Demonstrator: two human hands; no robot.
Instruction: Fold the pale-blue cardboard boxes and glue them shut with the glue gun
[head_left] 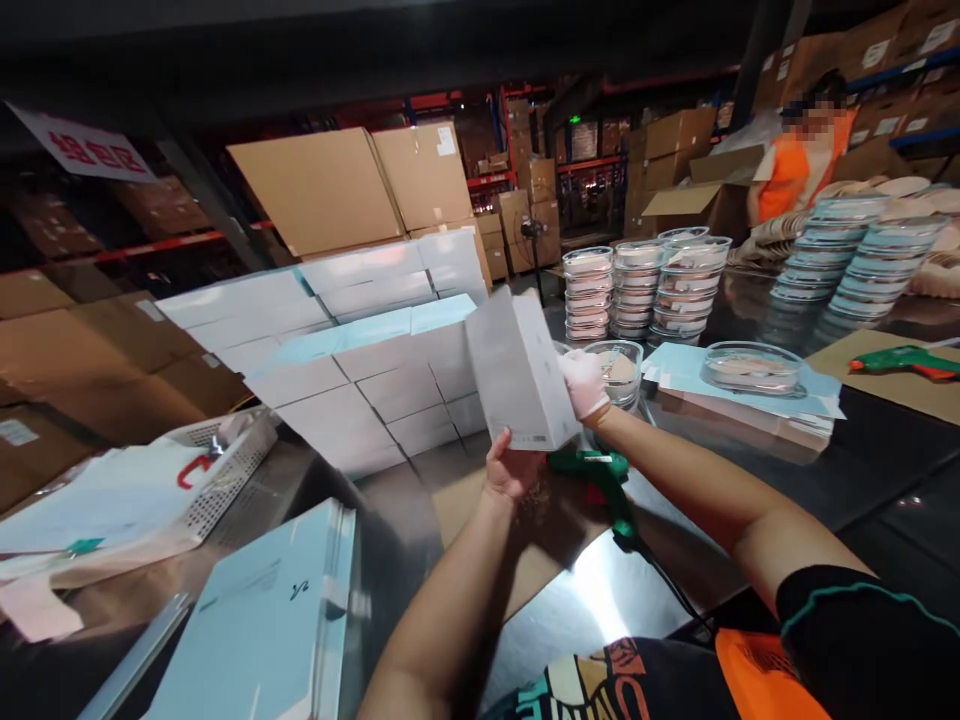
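A white carton (pixel 517 370) is held tilted in the air between my two hands. My left hand (pixel 511 468), bare, supports its lower edge with the thumb on the near face. My right hand (pixel 586 385), in a white glove, grips its right side. Below the carton, a green glue gun (pixel 600 475) lies on the metal table with its cord trailing toward me. Just beyond my right hand stands a clear round container (pixel 621 368) with a beige piece inside. Stacked white cartons (pixel 397 390) form a wall to the left of the held one.
Stacks of clear containers (pixel 645 290) stand at the back. A container rests on blue sheets (pixel 750 395) at right, near another green glue gun (pixel 900 362). Flat light-blue cartons (pixel 255 610) and a white basket (pixel 232 480) sit left. A co-worker in an orange vest (pixel 795 175) stands far right.
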